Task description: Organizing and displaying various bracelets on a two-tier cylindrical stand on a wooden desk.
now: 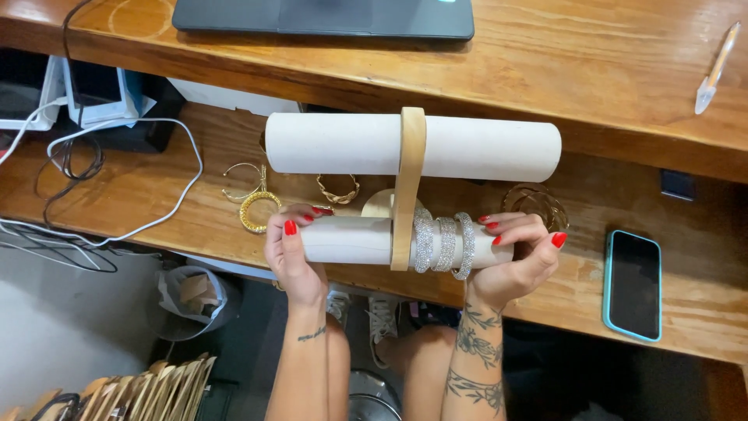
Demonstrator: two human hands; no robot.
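A head-down view is showing a two-tier bracelet stand (409, 187) on a wooden worktop (623, 288): two pale padded bars crossing one upright wooden post. The left hand (292, 253) is cupping the lower bar's (347, 242) end at nine o'clock, fingers curled closed around it. The right hand (522, 249) is gripping the opposite end at three o'clock, thumb beneath, apparently steadying the stand from both sides. Three sparkling silver bangles (444, 243) are sitting on the lower bar just right of the post, near the right hand. The upper bar (413, 146) at twelve o'clock is bare.

Behind the left hand, gold bangles (257, 210) and a gold chain bracelet (338, 189) are lying loose on the worktop. A clear glass piece (538, 204) is standing just behind the right hand. A phone with a teal case (633, 284) is lying at three o'clock, well apart, leaving open wood between. The near worktop edge is running just under both wrists. White cables (148, 226) are trailing at nine o'clock.
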